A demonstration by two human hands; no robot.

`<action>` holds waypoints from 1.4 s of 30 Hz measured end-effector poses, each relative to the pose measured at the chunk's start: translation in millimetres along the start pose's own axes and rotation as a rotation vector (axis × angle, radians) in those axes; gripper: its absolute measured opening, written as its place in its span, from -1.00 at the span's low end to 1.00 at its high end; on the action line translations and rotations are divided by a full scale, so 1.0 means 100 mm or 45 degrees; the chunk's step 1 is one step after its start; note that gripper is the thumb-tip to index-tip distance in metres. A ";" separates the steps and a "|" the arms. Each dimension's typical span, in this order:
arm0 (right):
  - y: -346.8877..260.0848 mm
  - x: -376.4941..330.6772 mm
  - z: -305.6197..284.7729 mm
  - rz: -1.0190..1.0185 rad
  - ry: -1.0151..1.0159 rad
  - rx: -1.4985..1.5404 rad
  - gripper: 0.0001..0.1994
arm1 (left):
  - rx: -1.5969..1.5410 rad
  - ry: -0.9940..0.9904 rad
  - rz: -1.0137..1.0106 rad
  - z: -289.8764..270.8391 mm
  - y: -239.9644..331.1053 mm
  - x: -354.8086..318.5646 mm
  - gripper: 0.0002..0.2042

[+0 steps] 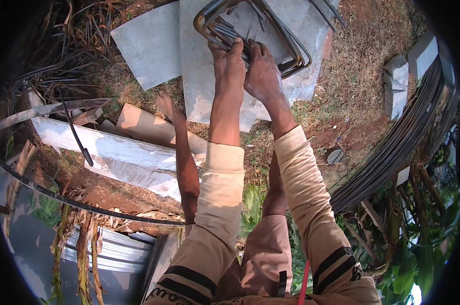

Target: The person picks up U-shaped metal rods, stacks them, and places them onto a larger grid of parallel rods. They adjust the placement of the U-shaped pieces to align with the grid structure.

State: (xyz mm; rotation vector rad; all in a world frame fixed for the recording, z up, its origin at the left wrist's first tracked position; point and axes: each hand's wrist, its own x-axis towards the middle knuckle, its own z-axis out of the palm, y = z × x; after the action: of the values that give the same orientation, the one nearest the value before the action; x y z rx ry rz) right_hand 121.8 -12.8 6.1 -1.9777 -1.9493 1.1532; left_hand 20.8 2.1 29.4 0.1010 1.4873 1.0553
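Both my hands reach forward and close on a bundle of bent steel rod loops (286,46) lying on a grey flat slab (199,71). My left hand (229,65) grips the near side of the bundle, fingers curled over the rods. Pressed against it, my right hand (263,71) holds the same rods just to the right. The loops are rectangular with rounded corners and stacked together. My bare left foot (165,104) stands on the ground beside the slab.
A second grey slab (148,43) lies at the left. White planks (113,147) cross the ground at my left. A long bundle of straight steel rods (407,132) runs along the right. A thin dark rod (77,203) curves lower left, above corrugated metal sheets (113,249).
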 end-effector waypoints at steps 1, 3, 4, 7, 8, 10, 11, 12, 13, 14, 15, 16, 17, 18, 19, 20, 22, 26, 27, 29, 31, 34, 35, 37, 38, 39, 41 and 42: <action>0.07 0.11 0.04 -0.034 -0.046 0.015 -0.23 | 0.094 -0.084 0.035 -0.03 0.04 -0.02 -0.32; 0.13 0.16 0.02 -0.052 -0.095 0.115 -0.24 | -0.084 -0.397 0.025 -0.36 -0.01 0.07 -0.27; 0.12 0.19 0.02 -0.108 -0.113 0.127 -0.24 | -0.178 -0.550 0.031 -0.55 -0.06 0.12 -0.23; 0.18 0.19 0.03 -0.273 -0.153 0.155 -0.24 | -0.322 -0.448 -0.070 -0.73 -0.37 0.22 -0.15; 0.22 0.20 0.03 -0.283 -0.185 0.163 -0.22 | -0.353 -0.385 -0.138 -0.75 -0.44 0.31 -0.12; 0.25 0.21 -0.01 -0.287 -0.260 0.178 -0.17 | -0.339 -0.292 -0.207 -0.54 -0.51 0.38 -0.31; 0.25 0.20 -0.03 -0.221 -0.284 0.185 -0.17 | -0.302 -0.276 -0.211 -0.45 -0.52 0.41 -0.34; 0.21 0.19 -0.04 -0.156 -0.309 0.196 -0.17 | -0.263 -0.256 -0.214 -0.39 -0.54 0.43 -0.36; 0.17 0.18 -0.03 -0.098 -0.329 0.210 -0.17 | -0.415 -0.215 -0.215 -0.30 -0.58 0.44 -0.45; 0.14 0.16 -0.05 -0.055 -0.346 0.215 -0.17 | -0.477 -0.207 -0.216 -0.24 -0.62 0.42 -0.47; 0.16 0.18 -0.08 -0.012 -0.354 0.218 -0.18 | -0.537 -0.209 -0.215 -0.16 -0.64 0.41 -0.49; 0.16 0.19 -0.10 0.029 -0.362 0.220 -0.19 | -0.598 -0.210 -0.212 -0.12 -0.62 0.42 -0.50; 0.15 0.20 -0.10 -0.015 -0.328 0.187 -0.18 | -0.567 -0.247 -0.184 -0.15 -0.59 0.40 -0.55; 0.16 0.19 -0.18 0.068 -0.435 0.285 -0.19 | -0.421 -0.248 -0.211 -0.16 -0.52 0.35 -0.54; 0.10 0.19 -0.29 0.148 -0.547 0.386 -0.21 | -0.273 -0.240 -0.236 -0.22 -0.44 0.31 -0.53; 0.04 0.19 -0.42 0.243 -0.680 0.506 -0.24 | -0.127 -0.231 -0.259 -0.28 -0.35 0.27 -0.51; 0.04 0.10 -0.61 0.426 -0.844 0.943 -0.30 | 0.190 -0.215 -0.176 -0.31 -0.14 0.10 -0.37; 0.15 -0.16 -0.65 0.623 -0.856 2.249 -0.43 | 0.516 -0.194 -0.045 -0.25 0.28 -0.42 -0.38; 0.22 -0.24 -0.58 0.611 -0.918 2.454 -0.45 | 0.655 -0.211 0.017 -0.23 0.32 -0.51 -0.40; 0.41 -0.36 -0.33 0.539 -1.022 2.762 -0.50 | 0.820 -0.255 0.035 -0.22 0.37 -0.55 -0.44; 0.38 -0.46 -0.13 0.681 -0.858 2.693 -0.51 | 0.857 -0.310 -0.021 -0.32 0.44 -0.53 -0.45; 0.28 -0.55 -0.12 0.712 -0.811 2.659 -0.49 | 0.897 -0.360 -0.097 -0.44 0.50 -0.46 -0.47; 0.26 -0.56 -0.09 0.697 -0.809 2.628 -0.48 | 0.862 -0.379 -0.187 -0.53 0.56 -0.46 -0.48; 0.20 -0.61 -0.20 0.709 -0.793 2.549 -0.46 | 0.625 -0.471 -0.414 -0.69 0.60 -0.39 -0.45; 0.27 -0.61 -0.18 0.723 -0.796 2.452 -0.45 | 0.568 -0.489 -0.418 -0.73 0.51 -0.38 -0.46; 0.38 -0.65 -0.13 0.745 -0.788 2.360 -0.44 | 0.515 -0.511 -0.432 -0.74 0.46 -0.41 -0.47; 0.48 -0.67 -0.10 0.747 -0.822 2.269 -0.42 | 0.450 -0.632 -0.350 -0.81 0.32 -0.36 -0.51; 0.51 -0.75 -0.06 0.809 -0.810 2.183 -0.39 | 0.383 -0.618 -0.424 -0.83 0.23 -0.34 -0.50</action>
State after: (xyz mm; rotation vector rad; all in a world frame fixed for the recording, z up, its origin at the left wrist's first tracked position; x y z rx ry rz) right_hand 176.1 -85.9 12.0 -1.0798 0.1955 2.4235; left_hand -51.1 -50.2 55.9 0.2906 1.1553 0.4871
